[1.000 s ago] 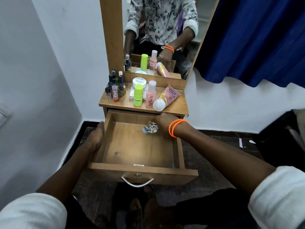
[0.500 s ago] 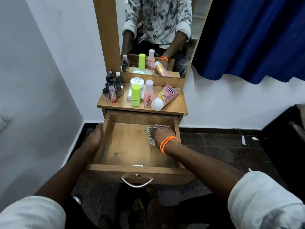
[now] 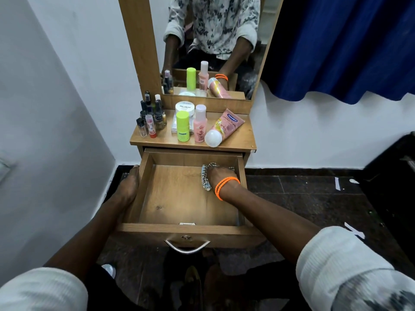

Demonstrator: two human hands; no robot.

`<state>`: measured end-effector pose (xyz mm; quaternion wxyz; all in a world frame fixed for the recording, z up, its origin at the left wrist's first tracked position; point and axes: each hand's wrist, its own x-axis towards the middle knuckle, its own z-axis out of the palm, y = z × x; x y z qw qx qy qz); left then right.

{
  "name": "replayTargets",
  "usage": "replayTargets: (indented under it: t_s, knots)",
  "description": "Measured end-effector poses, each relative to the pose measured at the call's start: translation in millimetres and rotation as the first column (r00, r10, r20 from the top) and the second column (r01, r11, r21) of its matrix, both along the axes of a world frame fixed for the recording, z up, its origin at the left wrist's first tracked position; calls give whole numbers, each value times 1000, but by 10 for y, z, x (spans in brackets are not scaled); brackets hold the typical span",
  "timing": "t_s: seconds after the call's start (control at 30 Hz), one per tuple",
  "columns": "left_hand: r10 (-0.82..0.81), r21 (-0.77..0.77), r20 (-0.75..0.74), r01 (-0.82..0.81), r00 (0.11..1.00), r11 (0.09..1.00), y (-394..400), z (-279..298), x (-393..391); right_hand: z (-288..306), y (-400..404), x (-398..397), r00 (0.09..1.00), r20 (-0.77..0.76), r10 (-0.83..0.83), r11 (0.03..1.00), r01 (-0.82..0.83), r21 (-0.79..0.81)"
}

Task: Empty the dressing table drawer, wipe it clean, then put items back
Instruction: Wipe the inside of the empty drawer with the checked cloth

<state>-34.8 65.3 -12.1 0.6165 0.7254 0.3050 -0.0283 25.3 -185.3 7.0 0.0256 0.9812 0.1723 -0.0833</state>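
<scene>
Head cam looks straight down at the drawer (image 3: 179,198), which is pulled all the way out in front of me with its wooden floor showing. My right hand (image 3: 219,175) is down inside it at the far right corner, pressing a checked cloth (image 3: 205,180) flat against the drawer floor; the cloth pokes out to the left of my hand and a bit past my fingers toward the back wall. Can't really tell if my fingers are curled into the cloth or just lying on top of it, since the back of my hand blocks them. Two orange bands (image 3: 225,186) sit on that wrist.

My left hand (image 3: 130,185) is wrapped over the outside of the drawer's left wall, gripping the edge, thumb side up along the rim.

All the stuff is up on the table top (image 3: 240,140): a cluster of small dark bottles (image 3: 152,113) at the left, a lime green stick (image 3: 182,126), a pink bottle (image 3: 199,124) just beside it, a white nail polish jar (image 3: 184,107) behind those two, and a pink tube (image 3: 224,127) lying on its side with its white cap toward me. The mirror (image 3: 213,41) reflects them. Metal handle (image 3: 187,246) hangs on the drawer front.
</scene>
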Motion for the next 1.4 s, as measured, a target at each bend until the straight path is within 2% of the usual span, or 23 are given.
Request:
replayTargets:
  t_s: [0.1,0.3,0.5,0.67,0.73,0.77,0.83,0.87,0.9,0.97,1.13,1.27,1.4]
  knots:
    - [7,4,0,-7,1000,1000,-6,-1,0,152,23,48,992,-124,30,998,-38,-58]
    - [-20,40,-4,20,1000,999,-29,62,-24,355,-59,-126,942,-262,212,945,-266,-192]
    - [-2,46,-31,3,1000,999,26,60,-52,452,-74,-504,888,-409,209,928,-312,-204]
    - [31,6,-45,-31,999,1000,-21,106,-69,597,3,-591,809,-573,129,919,-315,-238]
    - [36,-14,-50,-37,998,999,-34,127,-85,777,-122,-502,816,-562,139,915,-322,-241]
    - [35,-13,-52,-35,998,999,-29,136,-92,805,-223,-368,854,-496,157,919,-310,-243]
    - [22,4,-40,-21,999,1000,0,126,-90,872,-374,-187,943,-265,203,922,-275,-272]
    - [19,7,-28,-18,999,1000,4,124,-92,908,-386,-137,940,-238,243,898,-311,-311]
    - [18,8,-28,-18,999,1000,9,120,-93,904,-343,-114,932,-229,280,902,-337,-269]
    - [16,13,-33,-15,999,1000,13,108,-89,964,-184,-251,905,-304,296,913,-362,-188]
    - [23,4,-51,-22,998,1000,24,102,-87,664,-115,-512,788,-417,453,740,-593,-317]
    - [23,14,-46,-22,999,1000,12,80,-65,585,-147,-533,808,-424,408,750,-562,-349]
    - [12,14,-46,-11,999,1000,33,58,-68,524,-162,-569,810,-446,381,710,-566,-419]
